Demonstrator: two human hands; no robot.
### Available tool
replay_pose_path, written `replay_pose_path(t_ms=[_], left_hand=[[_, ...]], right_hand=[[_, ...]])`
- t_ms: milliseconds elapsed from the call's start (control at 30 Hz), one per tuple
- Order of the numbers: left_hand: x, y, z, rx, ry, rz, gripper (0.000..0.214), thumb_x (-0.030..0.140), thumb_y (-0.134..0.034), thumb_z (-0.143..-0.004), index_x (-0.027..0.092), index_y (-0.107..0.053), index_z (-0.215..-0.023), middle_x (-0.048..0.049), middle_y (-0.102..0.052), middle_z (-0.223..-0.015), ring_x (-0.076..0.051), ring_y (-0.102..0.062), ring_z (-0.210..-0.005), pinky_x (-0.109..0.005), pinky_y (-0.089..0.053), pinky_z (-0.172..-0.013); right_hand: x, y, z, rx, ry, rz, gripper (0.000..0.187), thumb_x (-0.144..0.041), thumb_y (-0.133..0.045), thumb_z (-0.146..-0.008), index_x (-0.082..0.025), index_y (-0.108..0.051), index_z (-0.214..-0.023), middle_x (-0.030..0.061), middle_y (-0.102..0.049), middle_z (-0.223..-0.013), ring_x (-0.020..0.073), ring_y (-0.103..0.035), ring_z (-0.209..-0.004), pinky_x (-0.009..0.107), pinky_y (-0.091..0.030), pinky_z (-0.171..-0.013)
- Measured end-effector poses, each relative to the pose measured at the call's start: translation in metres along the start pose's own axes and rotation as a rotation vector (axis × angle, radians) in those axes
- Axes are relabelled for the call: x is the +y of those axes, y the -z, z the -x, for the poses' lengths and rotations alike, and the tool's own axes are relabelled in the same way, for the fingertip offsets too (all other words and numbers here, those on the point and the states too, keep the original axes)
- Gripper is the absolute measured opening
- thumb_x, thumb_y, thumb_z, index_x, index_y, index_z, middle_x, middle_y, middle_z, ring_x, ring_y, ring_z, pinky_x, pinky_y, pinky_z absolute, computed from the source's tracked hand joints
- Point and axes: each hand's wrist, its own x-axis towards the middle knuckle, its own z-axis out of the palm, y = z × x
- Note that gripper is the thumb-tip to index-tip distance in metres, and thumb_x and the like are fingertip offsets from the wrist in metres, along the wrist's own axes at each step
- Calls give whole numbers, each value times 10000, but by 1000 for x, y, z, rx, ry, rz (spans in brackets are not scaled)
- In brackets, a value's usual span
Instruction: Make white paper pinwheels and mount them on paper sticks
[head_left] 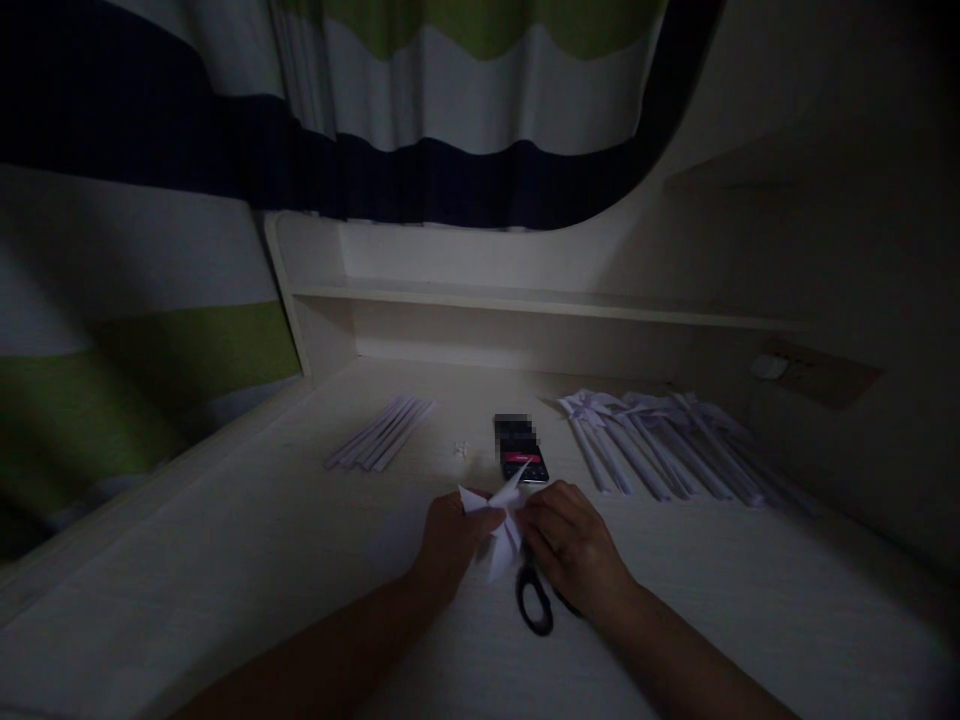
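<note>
Between my two hands is a white paper pinwheel (508,497) with pointed blades sticking out. My left hand (448,540) grips it from the left, thumb pressed near its middle. On the other side, my right hand (576,545) has its fingers pinched together at the pinwheel's right edge. A pair of scissors with black handles (535,602) lies on the table beneath my right hand, which hides the blades and part of one handle loop.
Several rolled paper sticks (381,433) lie at the left. Finished pinwheels on sticks (645,440) lie in a row at the right. A phone (519,448) and small white bits (461,450) are beyond my hands. A shelf (525,302) runs along the back under a curtain (480,110).
</note>
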Motion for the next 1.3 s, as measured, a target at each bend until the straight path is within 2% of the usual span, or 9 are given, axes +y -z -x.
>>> replay_pose_path(t_ms=[167,433,667,933,1067,1167,1300], left_hand=[[4,1,2,23,-19,-36,125,250,-593,-581,126,-602,-594,15,-552,-499,-111,-506,-494,-197,-358,-463],[4,1,1,56,-20,-126,200,317,-610,-577,130,-629,-648,-9,-613,-541,-150,-573,-545,-207,-394,-474],[7,1,2,42,-40,-210,151,269,-590,-591,127,-625,-627,-21,-619,-542,-146,-562,-535,-210,-386,-485],[9,0,3,23,-94,-233,128,223,-543,-611,131,-631,-620,-22,-629,-572,-138,-550,-555,-204,-389,-514],[9,-1,4,57,-75,-278,182,261,-537,-631,126,-643,-691,-29,-636,-594,-146,-559,-556,-213,-394,-514],[8,-2,7,76,-126,-345,218,259,-519,-653,144,-643,-791,-26,-651,-647,-146,-568,-578,-219,-405,-544],[10,-2,12,43,-252,-416,212,224,-483,-677,177,-643,-807,-18,-663,-744,-145,-579,-655,-221,-412,-623]], right_hand=[[-1,-3,1,-30,-17,81,140,-103,-463,-786,-125,-599,-762,79,-561,-727,184,-466,-702,324,-397,-622],[-5,-8,1,-59,-21,237,215,-112,-429,-806,-121,-611,-693,74,-532,-650,177,-457,-674,305,-388,-618],[-10,-9,0,-117,9,350,214,-63,-425,-778,-113,-589,-648,81,-515,-632,185,-426,-621,306,-385,-571],[-15,-10,-3,-124,61,401,231,-34,-402,-770,-115,-572,-637,87,-505,-640,201,-429,-629,307,-398,-550],[-17,-11,-4,-112,70,413,262,-18,-357,-772,-111,-570,-652,102,-514,-639,211,-438,-622,320,-409,-546],[-18,-11,-3,-90,3,357,250,-19,-346,-767,-107,-568,-690,104,-524,-640,210,-456,-617,324,-420,-552],[-20,-11,-2,-41,-230,144,196,-67,-377,-768,-145,-535,-681,67,-537,-628,179,-499,-593,277,-419,-530]])
